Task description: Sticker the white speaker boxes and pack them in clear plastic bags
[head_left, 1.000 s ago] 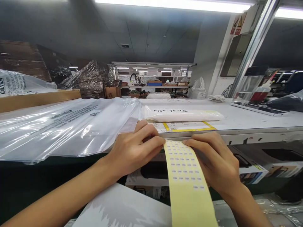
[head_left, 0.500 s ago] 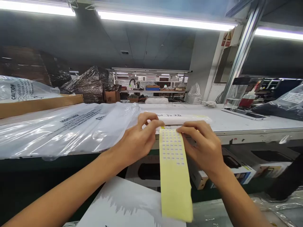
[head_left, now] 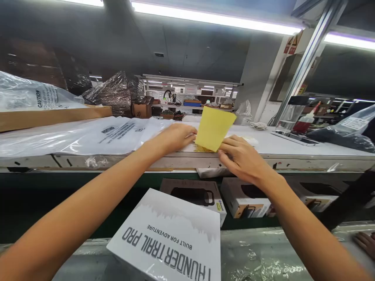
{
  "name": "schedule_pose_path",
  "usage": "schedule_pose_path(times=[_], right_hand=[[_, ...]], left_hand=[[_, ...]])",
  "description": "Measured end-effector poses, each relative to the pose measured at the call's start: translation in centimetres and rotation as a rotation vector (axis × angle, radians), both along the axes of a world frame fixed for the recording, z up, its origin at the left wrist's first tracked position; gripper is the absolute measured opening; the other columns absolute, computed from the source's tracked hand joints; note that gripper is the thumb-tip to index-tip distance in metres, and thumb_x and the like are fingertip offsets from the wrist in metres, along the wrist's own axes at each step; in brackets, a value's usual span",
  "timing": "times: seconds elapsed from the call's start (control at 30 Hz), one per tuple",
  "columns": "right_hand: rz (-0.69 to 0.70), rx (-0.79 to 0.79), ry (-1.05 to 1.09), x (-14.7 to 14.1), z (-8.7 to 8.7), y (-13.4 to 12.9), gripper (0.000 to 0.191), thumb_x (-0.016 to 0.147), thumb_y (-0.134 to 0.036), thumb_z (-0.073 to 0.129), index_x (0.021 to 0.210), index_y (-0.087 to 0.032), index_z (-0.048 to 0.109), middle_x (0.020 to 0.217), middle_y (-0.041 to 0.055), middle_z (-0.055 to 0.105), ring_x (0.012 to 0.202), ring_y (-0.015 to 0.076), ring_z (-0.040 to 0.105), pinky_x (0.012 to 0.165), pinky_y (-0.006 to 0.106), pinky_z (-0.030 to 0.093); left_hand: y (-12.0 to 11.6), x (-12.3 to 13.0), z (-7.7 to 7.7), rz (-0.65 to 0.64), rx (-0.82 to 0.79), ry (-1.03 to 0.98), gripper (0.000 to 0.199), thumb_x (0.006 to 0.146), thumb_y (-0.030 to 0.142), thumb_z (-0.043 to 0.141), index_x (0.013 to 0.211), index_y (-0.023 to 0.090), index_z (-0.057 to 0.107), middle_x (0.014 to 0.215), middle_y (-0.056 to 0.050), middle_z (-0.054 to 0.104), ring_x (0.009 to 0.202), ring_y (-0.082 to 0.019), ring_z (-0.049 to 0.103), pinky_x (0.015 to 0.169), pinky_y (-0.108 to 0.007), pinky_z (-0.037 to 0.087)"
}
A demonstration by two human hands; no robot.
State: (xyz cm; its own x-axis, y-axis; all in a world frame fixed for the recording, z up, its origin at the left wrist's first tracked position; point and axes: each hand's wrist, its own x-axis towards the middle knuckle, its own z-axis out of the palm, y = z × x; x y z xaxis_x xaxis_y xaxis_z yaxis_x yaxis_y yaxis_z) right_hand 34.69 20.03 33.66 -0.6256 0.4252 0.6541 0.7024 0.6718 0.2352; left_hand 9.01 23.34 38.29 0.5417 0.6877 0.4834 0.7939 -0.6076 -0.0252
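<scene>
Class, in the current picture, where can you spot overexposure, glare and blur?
Head view: the ceiling light is blown out to white; head view: glare speckles the plastic along the bottom; head view: the left hand looks slightly blurred, while the box has readable large lettering.

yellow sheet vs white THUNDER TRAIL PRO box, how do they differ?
Print: the yellow sheet shows a plain face; the white box carries large grey lettering.
Form: the sheet is thin and flat; the box is a thick block.
Pose: the sheet tilts upward; the box's lettered top faces up, lower in view.
Shared: both show straight edges.
</scene>
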Motion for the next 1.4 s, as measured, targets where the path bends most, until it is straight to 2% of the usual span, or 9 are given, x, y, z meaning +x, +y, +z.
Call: schedule_pose_path(times=[0.17,0.33,0.57,0.73,0.87,1.07,1.17,1.27,1.4], right_hand=[[-0.103,-0.018,-0.086,-0.3,0.1,-0.8,0.037,0.110,-0.029,0.043,0.124,-0.016,0.075,0.121,0.0107,0.077,0.105,0.0293,0.059,0.093,0.046,0.044],[-0.237,0.037,-0.095,-0.7,-0.4,-0.7,0.052,0.113,-0.042,0.032,0.120,-0.018,0.077,0.114,0.0160,0.068,0.100,0.0313,0.055,0.092,0.048,0.045],[-0.239,-0.143,0.209,-1.0,-1.0,0.7,0.068,0.113,-0.046,0.018,0.113,-0.025,0.083,0.104,0.0125,0.066,0.099,0.0314,0.055,0.094,0.050,0.046],[-0.337,-0.216,0.371,-2.3,-1.0,0.3,0.061,0.109,-0.063,0.035,0.107,-0.031,0.087,0.104,0.0127,0.070,0.105,0.0358,0.054,0.097,0.056,0.044],[-0.347,-0.265,0.383,-2.5,-0.6,-0.2,0.046,0.104,-0.062,0.049,0.112,-0.037,0.086,0.104,0.0132,0.070,0.104,0.0367,0.055,0.095,0.058,0.046],[-0.332,-0.235,0.419,-2.4,-1.0,-0.2,0.042,0.085,-0.059,0.079,0.113,-0.028,0.083,0.107,0.0133,0.067,0.114,0.0420,0.058,0.101,0.063,0.048],[-0.263,-0.196,0.476,-2.6,-1.5,-0.6,0.036,0.086,-0.048,0.080,0.110,-0.022,0.074,0.112,0.0125,0.069,0.111,0.0391,0.062,0.101,0.060,0.050],[-0.073,-0.141,0.451,-2.9,-2.0,-1.1,0.019,0.095,-0.035,0.070,0.110,-0.023,0.069,0.118,0.0117,0.069,0.114,0.0339,0.064,0.101,0.053,0.053],[0.045,-0.134,0.346,-2.9,-2.5,-1.4,0.017,0.101,-0.037,0.066,0.112,-0.025,0.070,0.122,0.0098,0.074,0.119,0.0330,0.066,0.105,0.053,0.052]], left_hand=[[-0.5,0.4,-0.5,-0.028,0.084,-0.097,0.038,0.106,0.031,0.047,0.118,0.019,0.081,0.109,-0.010,0.083,0.102,-0.028,0.076,0.087,-0.033,0.051],[0.3,0.1,-0.9,-0.014,0.138,-0.230,0.037,0.104,0.029,0.048,0.108,0.019,0.083,0.104,-0.011,0.084,0.096,-0.028,0.075,0.083,-0.034,0.052],[-0.1,-0.5,-0.8,-0.021,0.041,-0.250,0.036,0.102,0.030,0.049,0.116,0.021,0.081,0.111,-0.008,0.083,0.098,-0.027,0.073,0.087,-0.034,0.051],[-1.8,-0.9,-1.7,-0.055,-0.056,-0.231,0.037,0.104,0.037,0.046,0.119,0.023,0.077,0.114,-0.006,0.080,0.098,-0.026,0.072,0.084,-0.032,0.050],[-2.4,-1.1,-1.7,0.001,-0.125,-0.226,0.047,0.104,0.051,0.044,0.133,0.025,0.069,0.120,-0.007,0.077,0.100,-0.028,0.072,0.084,-0.034,0.050],[-2.7,-1.7,-1.5,-0.058,-0.217,-0.151,0.074,0.092,0.064,0.063,0.155,0.028,0.051,0.137,-0.008,0.071,0.114,-0.034,0.071,0.090,-0.036,0.052],[-2.8,-1.8,-1.8,-0.111,-0.219,-0.142,0.068,0.096,0.062,0.058,0.158,0.035,0.047,0.149,-0.006,0.063,0.116,-0.033,0.071,0.095,-0.038,0.052],[-3.0,-1.7,-2.0,-0.160,-0.215,-0.153,0.059,0.100,0.061,0.052,0.153,0.034,0.055,0.151,-0.006,0.061,0.121,-0.032,0.069,0.100,-0.040,0.051],[-3.1,-1.6,-2.0,-0.164,-0.216,-0.155,0.066,0.098,0.066,0.054,0.154,0.032,0.055,0.152,-0.007,0.061,0.128,-0.034,0.066,0.104,-0.042,0.051]])
